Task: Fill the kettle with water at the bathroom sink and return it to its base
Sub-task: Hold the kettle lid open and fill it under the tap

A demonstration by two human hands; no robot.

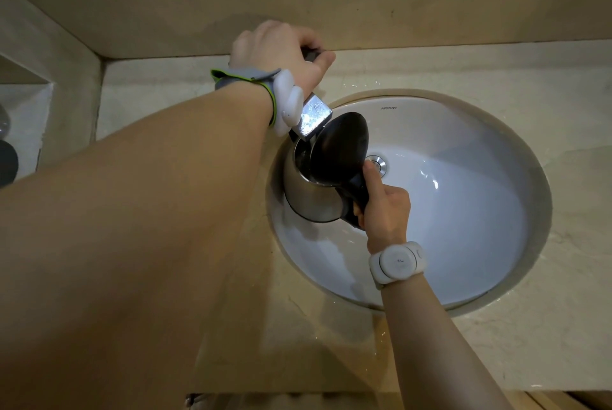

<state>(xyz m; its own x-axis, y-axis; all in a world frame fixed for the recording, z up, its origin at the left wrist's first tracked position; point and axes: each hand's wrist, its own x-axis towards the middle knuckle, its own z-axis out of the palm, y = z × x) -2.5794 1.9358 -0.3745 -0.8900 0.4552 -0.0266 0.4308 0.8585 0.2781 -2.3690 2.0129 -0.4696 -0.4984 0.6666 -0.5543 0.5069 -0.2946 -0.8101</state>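
The right hand (384, 207) wraps its fingers around the handle of the kettle (311, 191), holding it inside the sink (463, 211) with the lid (341, 148) flipped up so the mouth sits under the tap (314, 114). Farther back, the left hand (281, 51) closes its fingers over the tap lever, likely to control the flow.
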